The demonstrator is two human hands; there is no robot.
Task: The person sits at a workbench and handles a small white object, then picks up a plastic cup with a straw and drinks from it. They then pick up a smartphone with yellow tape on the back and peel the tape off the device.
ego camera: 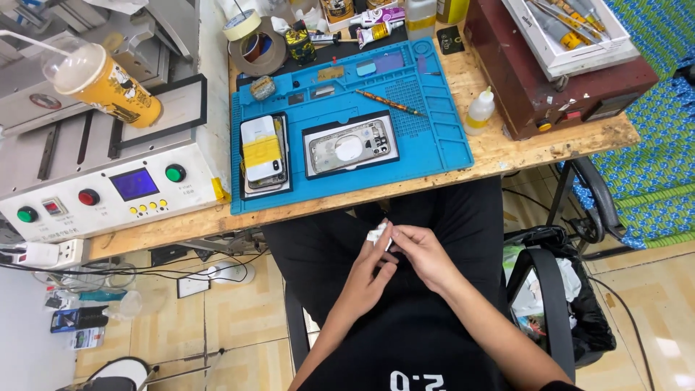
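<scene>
Both hands meet over the lap, below the bench edge. Left hand (371,274) and right hand (420,255) pinch a small white wad (378,232), looks like tissue or a wipe, crumpled. Fingertips of both hands are closed on it, thumbs and forefingers doing the holding, other fingers loosely curled. The wad sits at the fingertips, in the air above the black trousers (326,250), well apart from the bench.

Handling judgement: wad is very light, soft, folds under any pressure, not slippery, not fragile. A light pinch at an edge or corner is enough; squeezing harder only compresses it.

Outward: wooden workbench (507,148) carries a blue silicone repair mat (434,137). On the mat, an opened phone back housing (350,147) lies flat on a dark plate, silver frame, round cut-out showing. Just left of it, a stack of phones with a yellow band (262,153). A thin striped tool (389,103) lies diagonally above the housing. Small squeeze bottle (479,110) stands just off the mat's right edge. Tape rolls (253,43) and glue tubes (376,25) at the mat's far end. Left: grey machine with red and green buttons (108,192), yellow drink cup with straw (105,83) resting on it. Right of the chair: black waste bin (572,289) with scraps inside. Tiled floor (217,318) below, cables and power strip at left.
</scene>
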